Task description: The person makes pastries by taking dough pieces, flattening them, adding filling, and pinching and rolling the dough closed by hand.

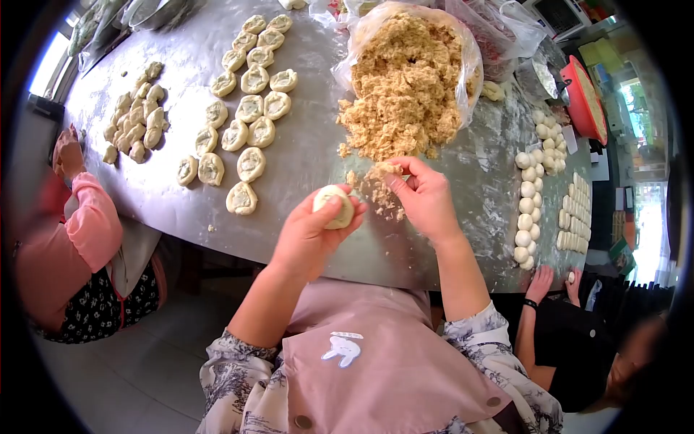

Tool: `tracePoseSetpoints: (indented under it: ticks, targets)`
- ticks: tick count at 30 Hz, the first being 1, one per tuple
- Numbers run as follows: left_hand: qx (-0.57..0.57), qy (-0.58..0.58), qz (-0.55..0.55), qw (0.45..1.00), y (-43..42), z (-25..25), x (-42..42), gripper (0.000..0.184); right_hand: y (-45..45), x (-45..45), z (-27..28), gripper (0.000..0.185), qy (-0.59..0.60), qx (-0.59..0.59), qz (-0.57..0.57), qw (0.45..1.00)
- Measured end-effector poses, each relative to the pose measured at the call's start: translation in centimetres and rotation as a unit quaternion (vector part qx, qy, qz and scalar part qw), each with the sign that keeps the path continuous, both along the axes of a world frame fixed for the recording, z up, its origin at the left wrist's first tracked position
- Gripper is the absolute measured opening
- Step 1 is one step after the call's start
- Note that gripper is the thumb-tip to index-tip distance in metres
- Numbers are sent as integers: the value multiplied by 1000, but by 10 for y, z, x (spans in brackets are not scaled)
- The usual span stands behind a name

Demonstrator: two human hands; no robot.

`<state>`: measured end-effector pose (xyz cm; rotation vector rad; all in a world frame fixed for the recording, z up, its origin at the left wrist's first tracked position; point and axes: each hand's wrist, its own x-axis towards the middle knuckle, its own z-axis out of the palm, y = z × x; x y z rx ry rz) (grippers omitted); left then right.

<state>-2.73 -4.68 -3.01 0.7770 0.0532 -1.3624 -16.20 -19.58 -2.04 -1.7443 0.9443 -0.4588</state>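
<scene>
My left hand is closed around a round, pale piece of dough, with the thumb lying on its top face. To its right, my right hand pinches a clump of crumbly tan filling between thumb and fingertips. Loose crumbs of that filling lie on the metal table just below the clump. Beyond both hands, a large heap of the same filling spills from a container lined with a clear plastic bag onto the tabletop.
Rows of cupped dough rounds stand left of centre on the metal table. Farther left are small dough lumps and a person in a pink sleeve. Dough balls, dough strips, a red basin and another person's hands are at right.
</scene>
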Motion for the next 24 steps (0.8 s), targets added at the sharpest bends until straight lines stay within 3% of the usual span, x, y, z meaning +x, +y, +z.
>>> tracePoseSetpoints:
  ticks: [2, 5, 7, 11, 17, 20, 24]
  targets:
    - [0, -23, -4, 1000, -14, -11, -11, 33, 1, 3, 4, 18, -52, 65, -13, 996]
    - [-83, 86, 7, 993, -31, -20, -19, 37, 21, 6, 17, 19, -103, 94, -14, 990]
    - [-100, 58, 3, 993, -36, -17, -26, 38, 31, 8, 11, 20, -129, 100, 4, 987]
    - [-98, 20, 3, 995, -37, -4, -28, 33, 37, 5, 16, 20, -56, -203, 9, 978]
    - [-60, -1, -15, 998, -32, 2, -24, 32, 33, -1, 27, 18, -46, -246, 46, 967]
    - [-67, -15, -30, 997, -32, 3, -23, 33, 30, -5, 18, 18, -87, -156, -2, 984]
    - [-47, -4, -28, 998, -31, 8, -22, 34, 28, -2, 29, 17, -71, -175, 13, 982]
